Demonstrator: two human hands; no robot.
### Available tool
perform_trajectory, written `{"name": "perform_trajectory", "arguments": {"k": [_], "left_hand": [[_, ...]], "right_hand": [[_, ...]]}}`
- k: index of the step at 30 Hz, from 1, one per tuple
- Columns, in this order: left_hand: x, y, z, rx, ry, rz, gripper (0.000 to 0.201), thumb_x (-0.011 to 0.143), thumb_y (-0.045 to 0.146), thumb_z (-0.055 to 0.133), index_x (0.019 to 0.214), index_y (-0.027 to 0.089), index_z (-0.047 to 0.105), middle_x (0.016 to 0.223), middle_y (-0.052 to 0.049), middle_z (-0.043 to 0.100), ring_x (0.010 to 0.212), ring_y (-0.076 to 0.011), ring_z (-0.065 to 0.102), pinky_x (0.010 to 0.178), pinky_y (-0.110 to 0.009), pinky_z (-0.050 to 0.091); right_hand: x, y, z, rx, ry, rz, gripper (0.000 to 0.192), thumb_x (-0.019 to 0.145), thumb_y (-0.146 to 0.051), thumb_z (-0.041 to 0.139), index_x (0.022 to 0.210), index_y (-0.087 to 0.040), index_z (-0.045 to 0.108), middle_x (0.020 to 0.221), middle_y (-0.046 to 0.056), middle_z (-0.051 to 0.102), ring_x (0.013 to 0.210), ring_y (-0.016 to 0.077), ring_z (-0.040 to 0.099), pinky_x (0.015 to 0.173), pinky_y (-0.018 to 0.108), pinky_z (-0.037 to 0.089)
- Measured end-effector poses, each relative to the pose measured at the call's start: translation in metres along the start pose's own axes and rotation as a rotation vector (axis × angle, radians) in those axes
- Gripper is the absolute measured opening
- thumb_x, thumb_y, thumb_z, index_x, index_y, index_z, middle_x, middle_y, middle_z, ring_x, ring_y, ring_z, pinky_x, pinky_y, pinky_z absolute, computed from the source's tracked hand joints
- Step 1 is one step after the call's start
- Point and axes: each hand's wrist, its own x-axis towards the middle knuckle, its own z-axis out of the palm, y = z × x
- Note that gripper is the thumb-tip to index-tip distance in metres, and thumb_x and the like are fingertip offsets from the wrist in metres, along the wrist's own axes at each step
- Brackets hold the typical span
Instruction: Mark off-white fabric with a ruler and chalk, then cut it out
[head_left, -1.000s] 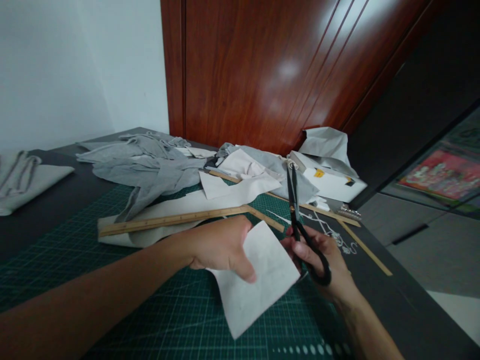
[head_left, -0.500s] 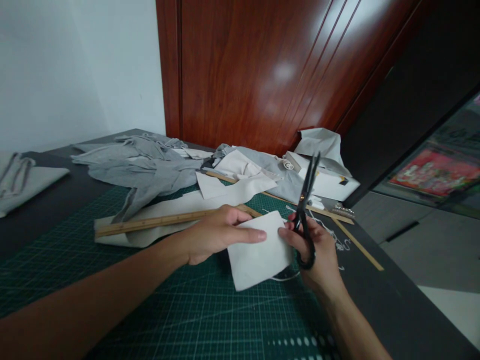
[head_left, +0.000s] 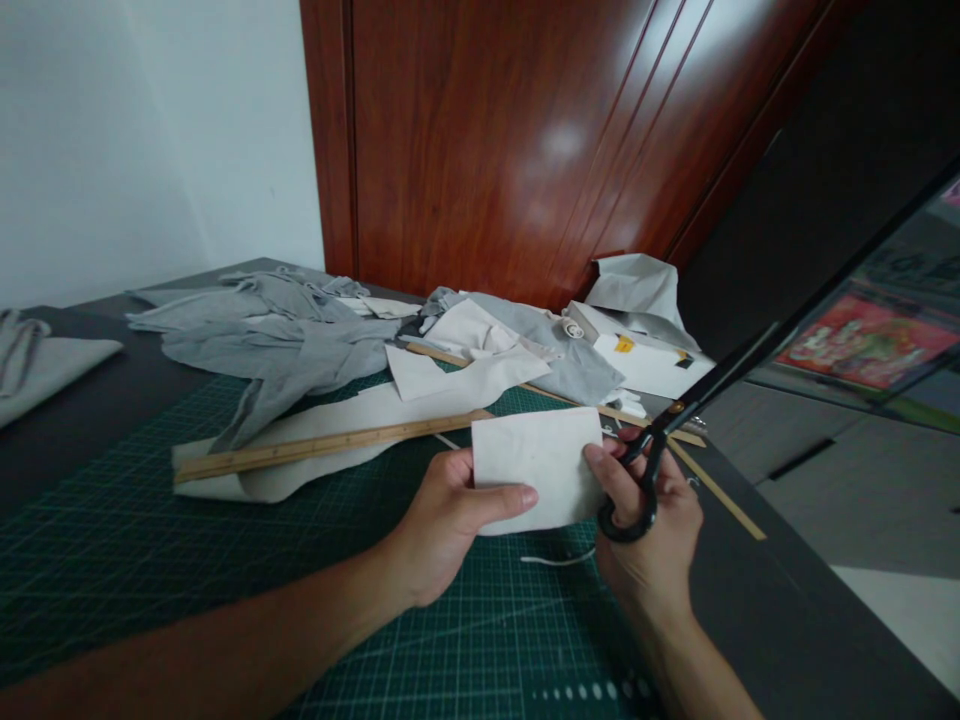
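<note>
Two hands grip one pale fabric piece (head_left: 536, 468), held raised above the green cutting mat (head_left: 225, 560). Its left edge is pinched by the left hand (head_left: 457, 520); its right edge is touched by the right hand (head_left: 649, 535), whose fingers are also closed through black scissors (head_left: 690, 420). Behind the piece lies a wooden ruler (head_left: 330, 440).

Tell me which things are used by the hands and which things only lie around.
In use:
- white fabric piece, held by left hand and right hand
- black scissors, in the right hand

Lying about:
- wooden ruler
- grey cloth
- white box
- cutting mat
</note>
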Motion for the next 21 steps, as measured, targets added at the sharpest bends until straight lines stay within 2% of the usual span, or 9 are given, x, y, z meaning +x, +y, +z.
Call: {"name": "perform_trajectory", "arguments": {"k": [4,8,12,14,17,21], "left_hand": [[0.002,0.002,0.001,0.115,0.027,0.069,0.044,0.079,0.021,0.086,0.122,0.017,0.079,0.116,-0.009,0.084,0.108,-0.0285,0.077,0.098,-0.041,0.058],[0.006,0.012,-0.004,0.205,0.053,0.108,0.039,0.080,0.021,0.085,0.119,0.018,0.081,0.115,-0.008,0.084,0.105,-0.0291,0.079,0.099,-0.045,0.059],[0.014,0.033,-0.015,0.233,0.151,0.205,0.040,0.076,0.024,0.089,0.114,0.016,0.082,0.114,-0.010,0.084,0.105,-0.0309,0.079,0.096,-0.045,0.062],[0.017,0.046,-0.019,0.212,0.180,0.281,0.042,0.073,0.022,0.091,0.114,0.016,0.082,0.114,-0.010,0.084,0.105,-0.0302,0.079,0.095,-0.043,0.063],[0.021,0.063,-0.022,0.179,0.166,0.362,0.045,0.071,0.016,0.091,0.115,0.018,0.081,0.113,-0.007,0.084,0.106,-0.0297,0.079,0.098,-0.044,0.062],[0.020,0.080,-0.025,0.146,0.147,0.394,0.048,0.072,0.012,0.088,0.119,0.015,0.079,0.117,-0.009,0.083,0.110,-0.0314,0.078,0.105,-0.050,0.060]], "right_hand": [[-0.002,0.002,0.000,-0.026,-0.048,-0.002,0.033,0.073,-0.025,0.097,0.097,-0.023,0.074,0.083,-0.006,0.074,0.075,0.0094,0.065,0.074,0.022,0.052],[-0.006,-0.001,0.000,-0.077,-0.096,-0.011,0.033,0.076,-0.027,0.096,0.100,-0.023,0.073,0.084,-0.005,0.073,0.075,0.0101,0.067,0.071,0.020,0.055],[-0.013,-0.007,-0.003,-0.152,-0.178,0.019,0.030,0.083,-0.036,0.090,0.103,-0.023,0.072,0.077,-0.005,0.069,0.058,0.0102,0.063,0.055,0.022,0.056],[-0.017,-0.007,-0.006,-0.192,-0.269,0.053,0.032,0.084,-0.041,0.088,0.105,-0.023,0.071,0.075,-0.004,0.068,0.054,0.0115,0.061,0.054,0.026,0.058],[-0.021,-0.004,-0.009,-0.233,-0.449,0.102,0.037,0.084,-0.047,0.087,0.109,-0.023,0.072,0.075,-0.003,0.066,0.059,0.0136,0.061,0.061,0.031,0.061],[-0.027,0.002,-0.008,-0.258,-0.583,0.125,0.043,0.083,-0.048,0.088,0.113,-0.023,0.072,0.078,-0.001,0.067,0.064,0.0144,0.062,0.057,0.025,0.054]]}}
